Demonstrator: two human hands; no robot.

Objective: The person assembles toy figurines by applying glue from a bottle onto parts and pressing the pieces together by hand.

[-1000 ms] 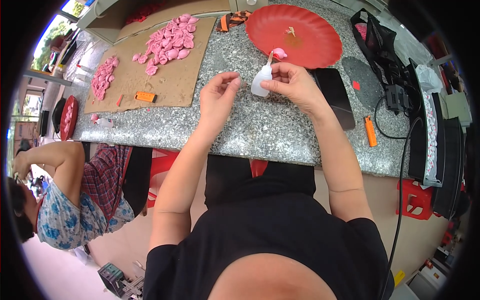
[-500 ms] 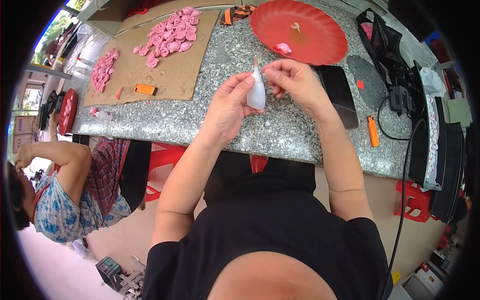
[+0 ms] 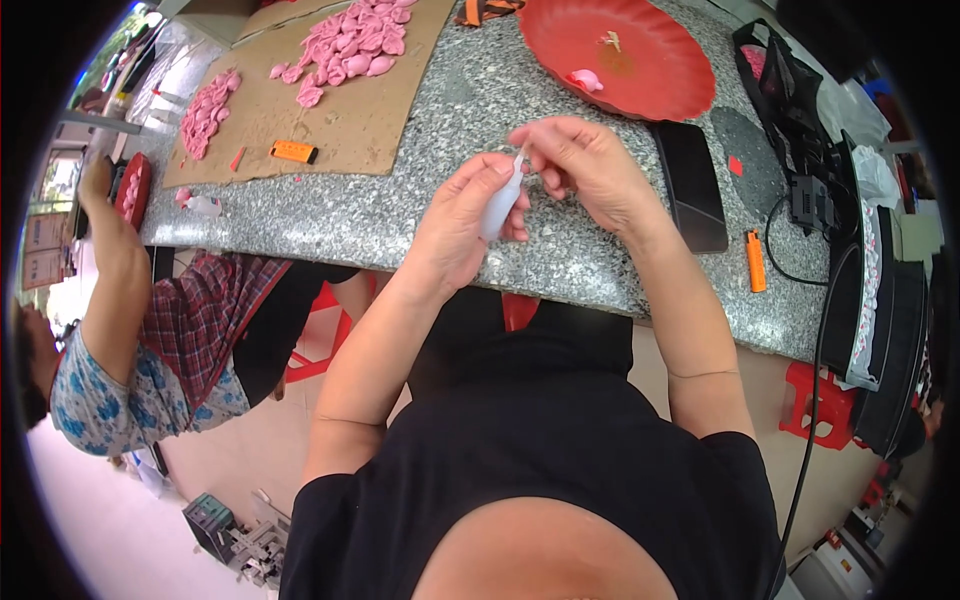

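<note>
My left hand (image 3: 458, 218) is closed around a small white squeeze bottle (image 3: 500, 208), which tilts with its narrow nozzle (image 3: 519, 163) up and to the right. My right hand (image 3: 592, 168) pinches at the nozzle's tip, where a thin brownish piece shows; the fingertips partly hide it. Both hands are above the speckled stone worktop (image 3: 560, 262). Beyond them a red scalloped tray (image 3: 660, 65) holds a small pink piece (image 3: 586, 80) and a pale scrap. A dark flat tablet-like device (image 3: 692, 185) lies beside my right forearm.
Pink soft pieces (image 3: 352, 45) are heaped on a cardboard sheet (image 3: 350, 135) with an orange cutter (image 3: 293, 152). Another small white bottle (image 3: 205, 205) lies at the left edge. An orange lighter-like object (image 3: 755, 262) and a black cable lie right. A co-worker (image 3: 130, 350) sits left.
The bottle has tipped further to the right, and my right fingers have closed over its nozzle tip. The co-worker's arm has reached forward. The whole view has shifted slightly.
</note>
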